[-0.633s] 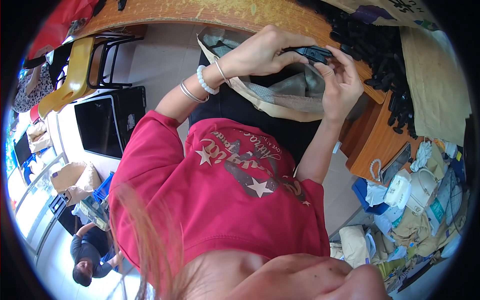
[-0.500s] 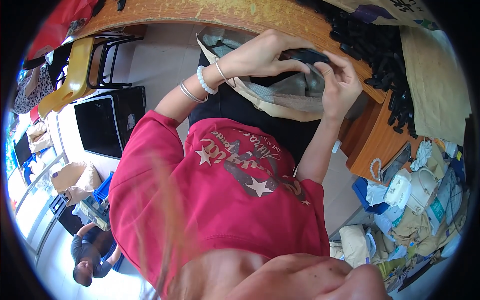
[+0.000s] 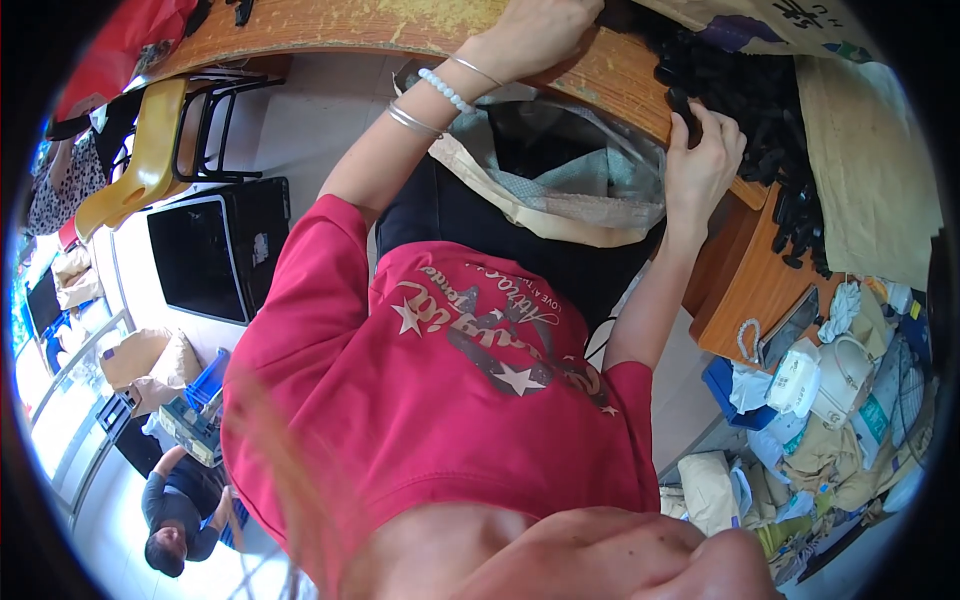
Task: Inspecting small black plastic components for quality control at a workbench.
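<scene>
My right hand [image 3: 703, 160] is at the table's edge, its thumb and fingers closed on a small black plastic piece [image 3: 679, 101] beside the pile. My left hand [image 3: 535, 38], with bracelets on its wrist, reaches over the table top near the pile's left end. Its fingers are bent together, and whatever they hold is hidden. The heap of small black plastic pieces [image 3: 765, 140] lies along the table and spills down its right side. On my lap an open sack [image 3: 560, 222] with a grey woven lining gapes below both hands, dark inside.
The worn wooden table [image 3: 400, 25] curves across the far side. A brown paper sack [image 3: 865, 170] stands right of the pile. Bags and a white handbag [image 3: 845, 380] crowd the right. At left are a yellow chair [image 3: 150, 150], a black bin [image 3: 215, 250] and another person [image 3: 185, 510].
Both hands have parted from the dark piece they held together above the sack. The left moved up over the table; the right moved right to the pile, onto a black piece.
</scene>
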